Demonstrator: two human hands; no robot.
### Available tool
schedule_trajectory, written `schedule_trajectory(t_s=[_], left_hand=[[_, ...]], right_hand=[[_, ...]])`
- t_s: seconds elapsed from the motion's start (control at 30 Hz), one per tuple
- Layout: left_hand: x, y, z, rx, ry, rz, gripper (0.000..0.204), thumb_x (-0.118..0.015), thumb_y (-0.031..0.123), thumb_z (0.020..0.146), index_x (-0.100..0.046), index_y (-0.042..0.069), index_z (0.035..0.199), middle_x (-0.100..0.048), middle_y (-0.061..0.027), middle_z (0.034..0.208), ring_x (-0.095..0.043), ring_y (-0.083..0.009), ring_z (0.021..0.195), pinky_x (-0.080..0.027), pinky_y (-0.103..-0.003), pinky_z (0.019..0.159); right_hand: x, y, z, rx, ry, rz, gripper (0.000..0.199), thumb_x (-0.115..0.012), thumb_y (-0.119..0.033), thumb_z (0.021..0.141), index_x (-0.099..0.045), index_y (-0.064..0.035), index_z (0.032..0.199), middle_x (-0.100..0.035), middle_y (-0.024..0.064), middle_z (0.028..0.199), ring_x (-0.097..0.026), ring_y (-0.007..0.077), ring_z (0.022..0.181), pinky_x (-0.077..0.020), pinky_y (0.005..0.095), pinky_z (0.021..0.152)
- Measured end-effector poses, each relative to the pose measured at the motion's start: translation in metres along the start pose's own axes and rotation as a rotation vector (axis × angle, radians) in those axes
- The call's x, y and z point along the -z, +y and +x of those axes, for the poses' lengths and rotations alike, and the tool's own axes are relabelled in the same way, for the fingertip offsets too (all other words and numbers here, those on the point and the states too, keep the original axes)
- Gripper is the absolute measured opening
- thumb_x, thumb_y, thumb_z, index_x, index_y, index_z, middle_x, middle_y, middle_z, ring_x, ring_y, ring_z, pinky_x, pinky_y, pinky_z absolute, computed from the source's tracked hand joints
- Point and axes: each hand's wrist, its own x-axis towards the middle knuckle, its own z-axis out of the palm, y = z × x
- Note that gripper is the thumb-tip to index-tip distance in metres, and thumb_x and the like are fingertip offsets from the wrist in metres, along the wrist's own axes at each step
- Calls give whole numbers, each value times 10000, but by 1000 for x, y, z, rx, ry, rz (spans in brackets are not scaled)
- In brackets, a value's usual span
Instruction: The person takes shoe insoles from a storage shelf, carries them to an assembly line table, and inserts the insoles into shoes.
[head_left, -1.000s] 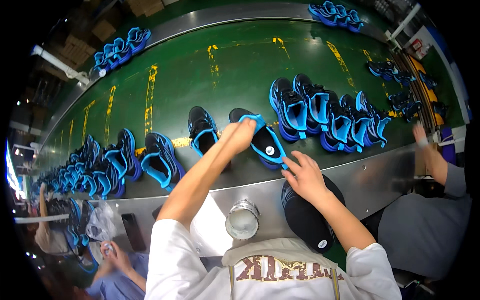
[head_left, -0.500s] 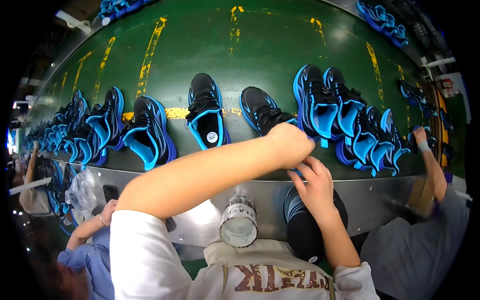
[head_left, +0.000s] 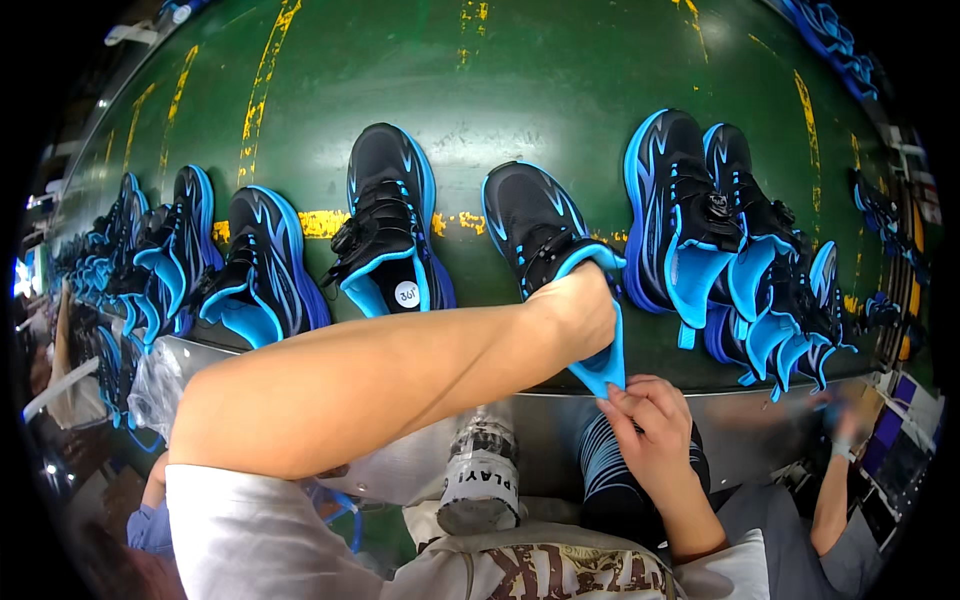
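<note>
A black and blue sports shoe (head_left: pixel 530 205) stands toe-away on the green bench, just right of the middle. My left hand (head_left: pixel 580 315) reaches into its collar; the fingers are hidden inside, so their closure cannot be seen. At the near end, my right hand (head_left: pixel 655 425) pinches the tip of the shoe's bright blue heel tab between thumb and fingers. The heel is drawn toward me. Left of it sits a matching shoe (head_left: pixel 385 195) with a round white sticker on its insole. Another matching shoe (head_left: pixel 668 190) stands to the right.
More shoes (head_left: pixel 265 240) line the bench toward both sides. Below the metal edge are a white-smeared round pot (head_left: pixel 480 490) and a black rounded item with blue stripes (head_left: pixel 605 465). A co-worker's hand (head_left: pixel 848 428) shows at far right, another person's arm at lower left.
My left hand has gone from above the shoe's heel into its collar. My right hand has moved lower and now holds the stretched heel tab. The view has shifted, and the right co-worker's arm has come back.
</note>
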Motion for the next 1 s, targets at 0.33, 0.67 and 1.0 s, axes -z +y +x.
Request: schedule_trajectory(t_s=[0.33,0.67,1.0], left_hand=[[-13,9,0,72,283,67,79,-587,156,644,-622,104,597,-599,-15,601,-579,-190,569,-394,-326,478],[3,29,-11,157,172,-197,109,-569,150,684,-638,71,715,-631,-95,696,-621,-253,668,-469,-358,586],[29,42,59,463,606,-135,296,-592,354,759,-563,61,730,-618,-102,665,-615,-277,651,-463,-371,563]], right_hand=[[1,-1,-4,-2,-1,37,184,-699,-86,662,-628,-50,828,-529,43,721,-549,220,696,-403,314,586],[59,-34,-81,-38,17,-39,385,-668,-102,690,-536,-28,1044,-507,134,1016,-514,305,899,-418,372,763],[51,-34,-232,-288,30,-401,493,-739,-407,550,-528,-83,855,-481,110,982,-464,283,891,-338,388,754]])
